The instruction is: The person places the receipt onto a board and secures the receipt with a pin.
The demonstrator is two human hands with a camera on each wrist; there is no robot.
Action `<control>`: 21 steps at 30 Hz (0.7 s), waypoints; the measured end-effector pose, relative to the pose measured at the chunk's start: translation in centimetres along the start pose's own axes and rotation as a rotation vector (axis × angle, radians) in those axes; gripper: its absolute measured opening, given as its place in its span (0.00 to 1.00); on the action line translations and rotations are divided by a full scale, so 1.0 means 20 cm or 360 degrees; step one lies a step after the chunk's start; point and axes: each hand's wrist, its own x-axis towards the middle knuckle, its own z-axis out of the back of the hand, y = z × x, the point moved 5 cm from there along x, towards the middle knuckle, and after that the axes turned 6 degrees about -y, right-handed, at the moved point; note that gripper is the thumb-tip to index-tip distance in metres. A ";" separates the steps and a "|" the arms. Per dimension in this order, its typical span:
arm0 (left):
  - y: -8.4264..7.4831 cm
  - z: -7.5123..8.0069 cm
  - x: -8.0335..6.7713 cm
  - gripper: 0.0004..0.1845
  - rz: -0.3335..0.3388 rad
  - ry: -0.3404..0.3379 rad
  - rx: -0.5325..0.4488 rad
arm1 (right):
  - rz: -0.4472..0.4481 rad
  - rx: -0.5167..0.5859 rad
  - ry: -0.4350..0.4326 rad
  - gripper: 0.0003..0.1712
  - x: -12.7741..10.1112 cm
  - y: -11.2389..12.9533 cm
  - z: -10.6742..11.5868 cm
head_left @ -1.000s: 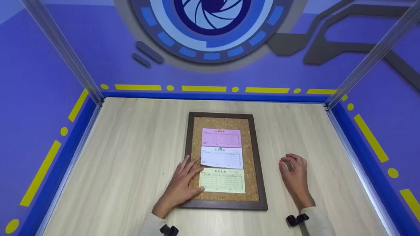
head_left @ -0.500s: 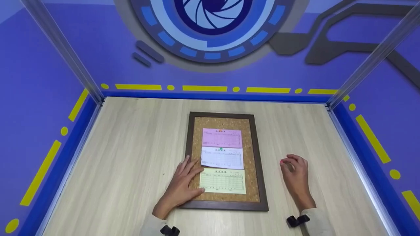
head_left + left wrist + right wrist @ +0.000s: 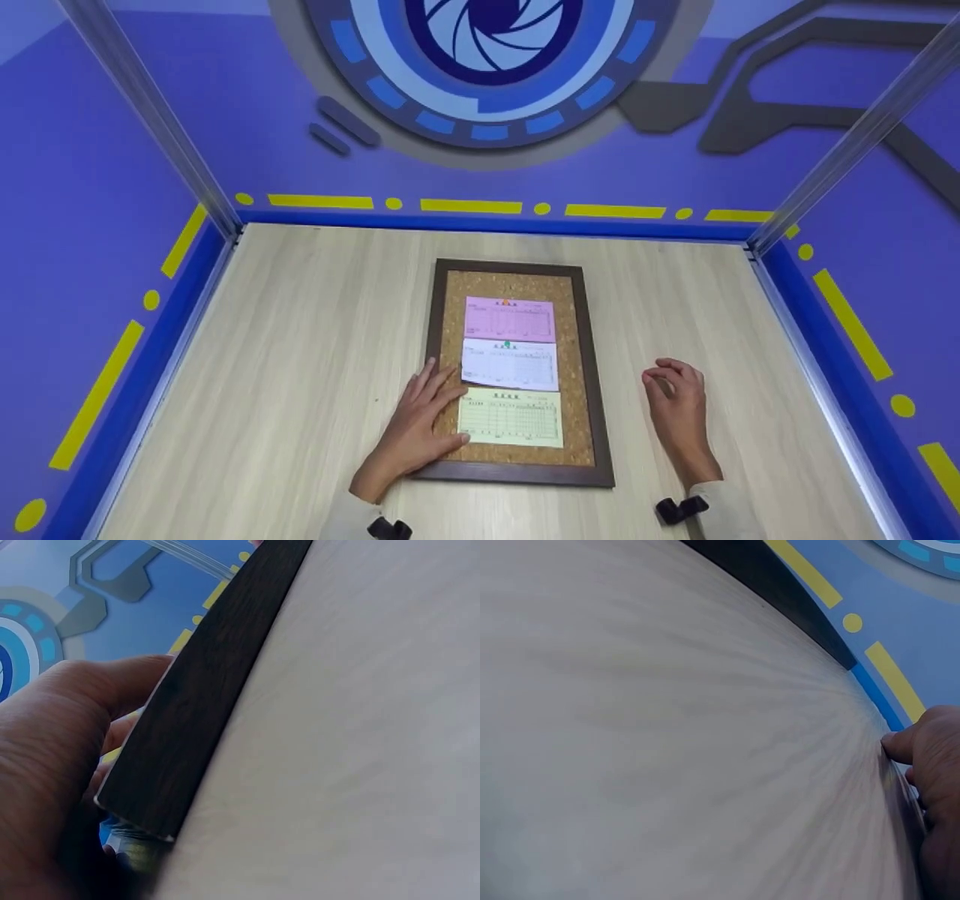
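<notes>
A cork board in a dark wooden frame (image 3: 433,330) lies flat in the middle of the table. Three slips are on it: pink (image 3: 510,321) at the top under an orange pin (image 3: 505,303), white (image 3: 511,365) under a green pin (image 3: 507,344), and yellow (image 3: 511,420) at the bottom. My left hand (image 3: 424,416) lies flat over the frame's left rail, its thumb touching the yellow slip's left edge. The left wrist view shows that hand (image 3: 52,735) against the rail (image 3: 210,682). My right hand (image 3: 675,397) rests on the table right of the board with fingers curled together; what they pinch is hidden.
The pale wooden table (image 3: 300,337) is walled by purple panels with blue and yellow trim (image 3: 465,204) and metal corner posts (image 3: 840,142). In the right wrist view only my fingers (image 3: 930,757) and bare table (image 3: 667,727) appear.
A small pink pin showed at my right fingertips in both earlier frames; now the curled fingers cover it. Both hands have stayed where they were.
</notes>
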 end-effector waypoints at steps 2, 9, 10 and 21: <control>0.00 0.00 0.00 0.38 -0.0004 -0.0009 0.0006 | -0.0011 -0.0003 0.0002 0.03 0.00 0.00 0.00; 0.00 0.00 -0.01 0.39 -0.0050 -0.0043 -0.0001 | -0.0121 0.0119 -0.0019 0.03 0.00 -0.01 0.00; 0.00 0.00 -0.01 0.39 -0.0054 -0.0042 -0.0005 | -0.0144 0.0136 -0.0024 0.03 0.01 -0.01 0.01; 0.00 0.00 0.00 0.40 -0.0074 -0.0034 -0.0020 | -0.0238 0.0276 -0.0035 0.03 0.00 0.05 0.02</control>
